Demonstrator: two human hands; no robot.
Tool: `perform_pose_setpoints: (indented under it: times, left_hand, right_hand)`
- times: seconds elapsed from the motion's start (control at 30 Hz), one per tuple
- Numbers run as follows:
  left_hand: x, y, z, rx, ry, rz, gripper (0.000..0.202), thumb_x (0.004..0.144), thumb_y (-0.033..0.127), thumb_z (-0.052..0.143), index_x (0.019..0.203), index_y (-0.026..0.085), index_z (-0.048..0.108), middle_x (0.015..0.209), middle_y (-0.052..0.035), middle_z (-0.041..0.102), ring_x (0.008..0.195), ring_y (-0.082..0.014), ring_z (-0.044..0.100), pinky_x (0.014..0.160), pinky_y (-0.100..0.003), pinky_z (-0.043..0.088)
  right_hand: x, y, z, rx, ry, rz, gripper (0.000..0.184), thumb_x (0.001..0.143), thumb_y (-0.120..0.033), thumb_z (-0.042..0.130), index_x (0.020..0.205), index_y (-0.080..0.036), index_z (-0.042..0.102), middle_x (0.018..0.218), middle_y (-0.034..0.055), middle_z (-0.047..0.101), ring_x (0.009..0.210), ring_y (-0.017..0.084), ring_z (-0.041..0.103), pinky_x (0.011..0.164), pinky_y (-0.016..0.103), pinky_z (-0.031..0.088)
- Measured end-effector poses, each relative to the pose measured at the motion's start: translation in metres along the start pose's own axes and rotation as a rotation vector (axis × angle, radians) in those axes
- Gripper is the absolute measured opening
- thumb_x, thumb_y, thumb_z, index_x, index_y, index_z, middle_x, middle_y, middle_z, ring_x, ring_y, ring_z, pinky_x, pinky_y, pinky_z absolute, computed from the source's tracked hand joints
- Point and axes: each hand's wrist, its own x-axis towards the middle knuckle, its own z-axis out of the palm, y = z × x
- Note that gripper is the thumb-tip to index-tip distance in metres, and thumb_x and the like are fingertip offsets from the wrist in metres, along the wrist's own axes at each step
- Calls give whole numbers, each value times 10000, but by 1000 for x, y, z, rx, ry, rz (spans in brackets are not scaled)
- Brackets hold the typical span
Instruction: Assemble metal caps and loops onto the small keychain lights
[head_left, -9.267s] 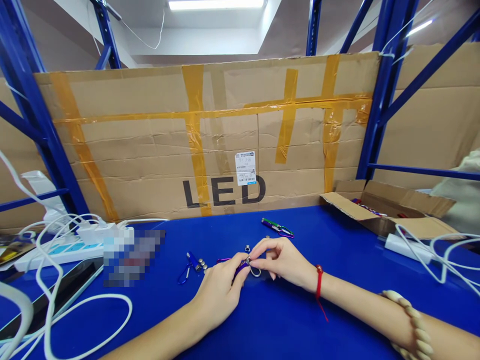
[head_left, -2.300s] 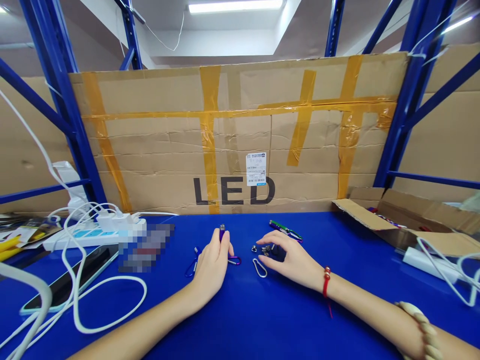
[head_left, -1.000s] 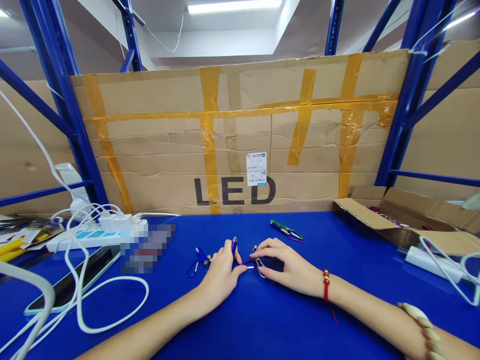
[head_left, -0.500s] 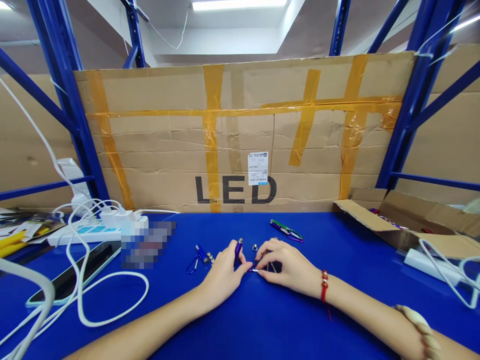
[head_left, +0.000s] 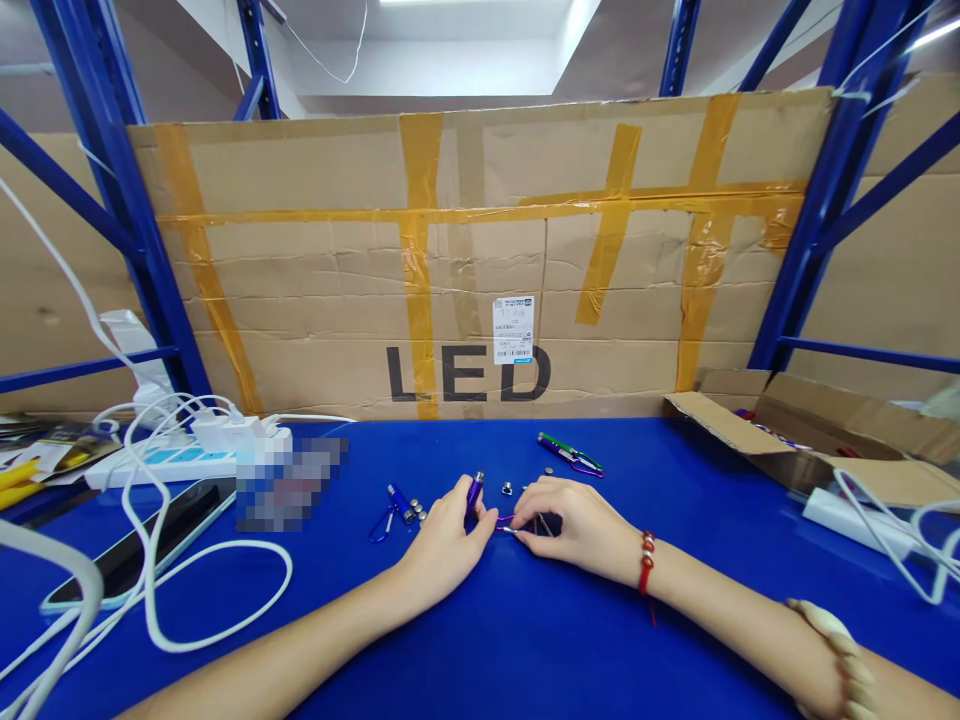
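Observation:
My left hand [head_left: 442, 550] is closed around a small purple metal flashlight tube [head_left: 475, 490], whose silver end points up. Pinched between the thumb and fingertips of my right hand [head_left: 577, 520] is a purple carabiner clip [head_left: 505, 523] with a silver gate. The clip reaches toward my left thumb; whether they touch is unclear. Just beyond the fingers lies a small silver cap [head_left: 507, 488]. To the left rest a blue flashlight tube [head_left: 401, 503], a blue carabiner [head_left: 382, 526] and several button cells [head_left: 417, 508]. Another round cell [head_left: 549, 470] lies beyond my right hand.
A green flashlight [head_left: 556, 446] with a carabiner lies farther back on the blue table [head_left: 480, 650]. At left are a phone [head_left: 142, 545], white cables [head_left: 281, 575] and a power strip [head_left: 187, 465]. An open cardboard box [head_left: 731, 430] stands at right, before a white adapter [head_left: 855, 523].
The camera view has shifted slightly. My right hand has shifted a little and a round cell shows beyond it. Both hands keep their grips.

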Motion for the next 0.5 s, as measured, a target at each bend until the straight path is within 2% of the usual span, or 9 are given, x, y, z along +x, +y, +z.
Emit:
perform_pose_setpoints:
  times: [0.13,0.33,0.4,0.5]
  left_hand:
    - [-1,2,-2,-43,3,-37,142,829,255,378,703,199,342,705,19,500,686,-143,493,634,-248,347]
    - [-1,0,-3,-72,39,-44,168,842,327,375,736,196,378,701,25,487,676,-138,484,631,-242,348]
    - [-1,0,-3,-70,55,0,179,840,341,384,735,196,384,689,27,486,663,-135,486,627,-238,350]
    - [-2,1,-2,-63,53,72,188,840,346,385,725,198,376,689,24,496,647,-131,486,620,-234,351]
  right_hand:
    - [-1,1,3,38,36,43,135,800,-239,537,821,-228,670,777,2,657,731,140,581,675,253,439]
    - [2,3,3,241,226,212,217,824,-295,495,951,-187,634,790,29,664,668,132,588,568,230,442]
    - [3,2,3,311,233,242,241,830,-313,474,952,-172,627,755,32,664,630,130,583,552,233,444]
    - [3,-2,4,417,176,258,277,812,-351,492,953,-146,616,659,29,649,527,114,555,514,226,440]
